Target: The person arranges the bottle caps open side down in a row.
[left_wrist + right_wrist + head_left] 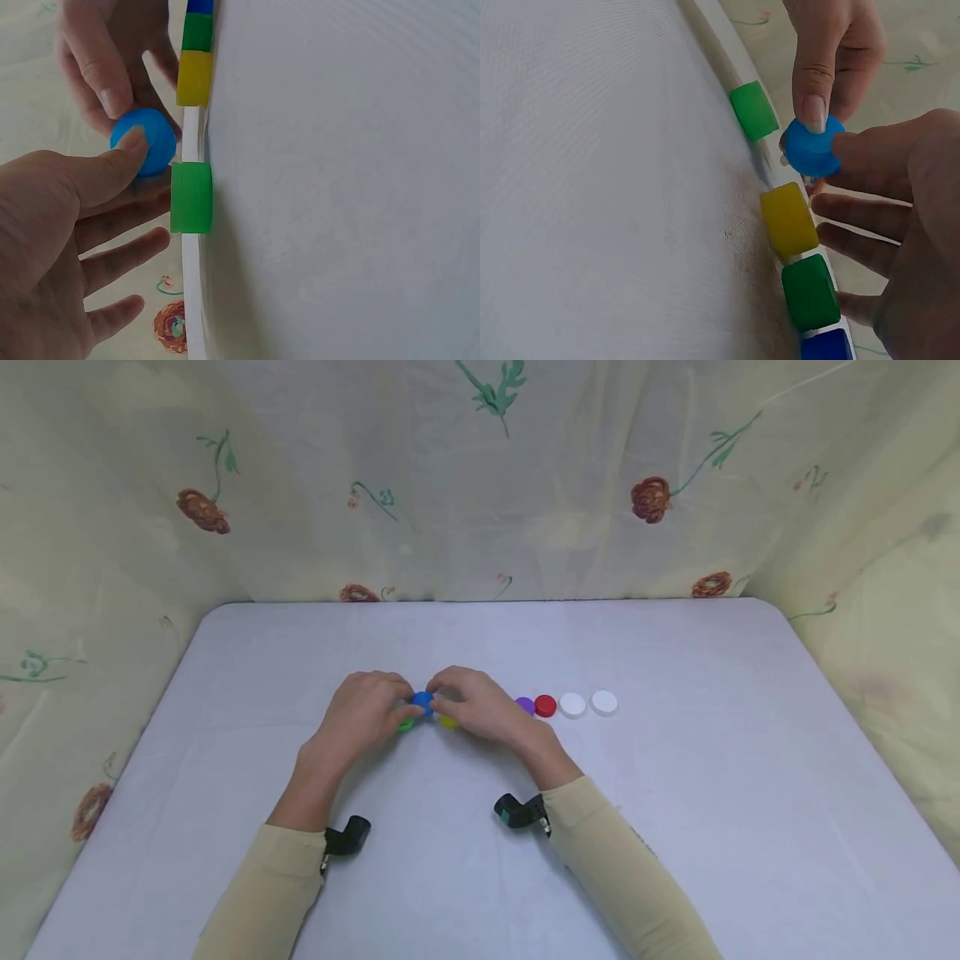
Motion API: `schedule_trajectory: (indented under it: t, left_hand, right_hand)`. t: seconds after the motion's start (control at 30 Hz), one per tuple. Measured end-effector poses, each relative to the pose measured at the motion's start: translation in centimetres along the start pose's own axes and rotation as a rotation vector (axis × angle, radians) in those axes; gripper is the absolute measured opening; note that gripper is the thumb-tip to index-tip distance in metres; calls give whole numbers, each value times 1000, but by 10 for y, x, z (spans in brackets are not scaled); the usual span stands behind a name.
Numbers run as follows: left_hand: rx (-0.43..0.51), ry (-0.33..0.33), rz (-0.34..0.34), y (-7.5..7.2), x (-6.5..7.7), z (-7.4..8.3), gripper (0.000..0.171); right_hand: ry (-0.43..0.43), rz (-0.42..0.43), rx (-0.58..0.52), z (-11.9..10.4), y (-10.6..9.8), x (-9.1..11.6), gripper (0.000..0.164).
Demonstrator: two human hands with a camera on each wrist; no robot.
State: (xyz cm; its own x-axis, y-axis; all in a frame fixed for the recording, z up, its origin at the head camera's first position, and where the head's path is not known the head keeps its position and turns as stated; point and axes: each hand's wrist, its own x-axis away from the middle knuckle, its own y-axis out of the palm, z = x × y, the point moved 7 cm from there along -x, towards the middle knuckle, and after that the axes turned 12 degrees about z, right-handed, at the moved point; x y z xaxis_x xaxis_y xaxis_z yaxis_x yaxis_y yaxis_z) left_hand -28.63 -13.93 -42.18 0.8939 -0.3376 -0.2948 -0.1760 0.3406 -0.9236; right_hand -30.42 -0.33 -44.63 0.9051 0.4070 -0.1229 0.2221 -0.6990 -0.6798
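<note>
A round blue cap is held between both hands, raised off the table. My left hand pinches it, the thumb lying on its flat face in the left wrist view. From the other side, my right hand grips its edge with thumb and fingertips, as the right wrist view shows. A light green cap stands on the table near the left hand. Close to the right hand are a yellow cap, a dark green cap and a dark blue cap; that hand hides the last two from the head view.
The row continues rightward with a purple cap, a red cap and two white caps, one white cap beside the other. A white cloth covers the table. Flowered curtains hang behind and at both sides.
</note>
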Motion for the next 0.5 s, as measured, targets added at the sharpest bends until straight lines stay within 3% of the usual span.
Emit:
schedule_trajectory:
  t: [0.3,0.5]
  left_hand:
    - [15,-42,-35,5,2,-4,24]
    - [29,-66,-64,7,2,-5,26]
  right_hand:
    - [-143,61,186,-12,1,1,34]
    - [-181,94,215,-11,-1,1,33]
